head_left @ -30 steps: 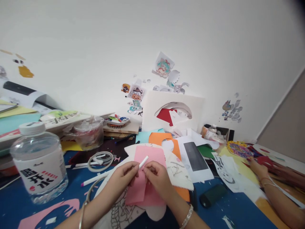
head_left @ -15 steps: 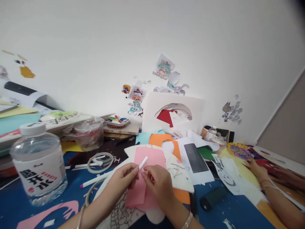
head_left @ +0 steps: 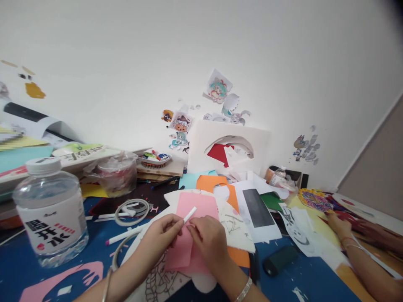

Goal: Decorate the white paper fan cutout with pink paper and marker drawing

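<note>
Between the thumb and fingers of my left hand [head_left: 168,233] is a small white stick [head_left: 190,214], its tip pointing up and right. My right hand [head_left: 208,239] is just right of it, thumb and fingers pinched together; whatever they hold is too small to make out. Under both hands lies pink paper [head_left: 198,201], with a folded or overlapping flap at its lower left. The pink paper rests on white sheets [head_left: 234,226] with drawn lines. A white marker with a purple end [head_left: 124,236] lies beside my left forearm.
A large water bottle [head_left: 52,214] stands at left. Tape rings [head_left: 132,212] lie behind my left forearm. Orange paper [head_left: 233,195], a dark green object [head_left: 280,260] and a white board with an oval opening [head_left: 197,147] are around. Another person's hand [head_left: 340,226] is at right.
The view has shifted very slightly. My hands keep nearly the same pose over the pink paper, and the other person's hand at right has moved slightly.
</note>
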Tool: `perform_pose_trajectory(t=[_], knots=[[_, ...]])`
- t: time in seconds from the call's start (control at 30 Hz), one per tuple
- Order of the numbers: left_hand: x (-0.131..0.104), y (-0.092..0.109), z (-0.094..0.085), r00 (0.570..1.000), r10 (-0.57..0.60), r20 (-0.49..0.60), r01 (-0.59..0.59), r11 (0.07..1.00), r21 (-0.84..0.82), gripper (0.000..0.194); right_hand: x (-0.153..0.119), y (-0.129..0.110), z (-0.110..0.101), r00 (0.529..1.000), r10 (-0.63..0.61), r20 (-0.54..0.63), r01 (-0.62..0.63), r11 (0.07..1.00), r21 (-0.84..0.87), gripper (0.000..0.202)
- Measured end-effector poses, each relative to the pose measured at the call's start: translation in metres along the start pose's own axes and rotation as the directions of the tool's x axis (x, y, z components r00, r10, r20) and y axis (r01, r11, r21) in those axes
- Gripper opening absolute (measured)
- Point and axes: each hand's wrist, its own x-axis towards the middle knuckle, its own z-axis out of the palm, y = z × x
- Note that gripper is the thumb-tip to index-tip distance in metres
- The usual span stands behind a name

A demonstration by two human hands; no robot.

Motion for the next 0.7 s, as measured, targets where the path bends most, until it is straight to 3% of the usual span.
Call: perform_pose_trajectory(t=[0.33, 0.53, 0.7], knots=[[-0.003, 0.004, 0.000, 0.999, -0.034, 0.018, 0.033, 0.999, 0.034, 0.039, 0.002, -0.001, -0.001, 0.998, -0.062, -0.010, 0.062, 0.997, -0.035, 0.038], [0.001, -0.005, -0.002, 0.999, -0.028, 0.033, 0.026, 0.999, 0.047, 0.041, 0.001, 0.000, 0.000, 0.998, -0.052, -0.034, 0.052, 0.999, -0.012, 0.037], [-0.002, -0.008, -0.004, 0.996, 0.012, 0.091, 0.000, 0.992, -0.130, 0.041, 0.003, -0.001, -0.003, 0.999, -0.001, -0.048, 0.003, 0.999, 0.042, 0.035]])
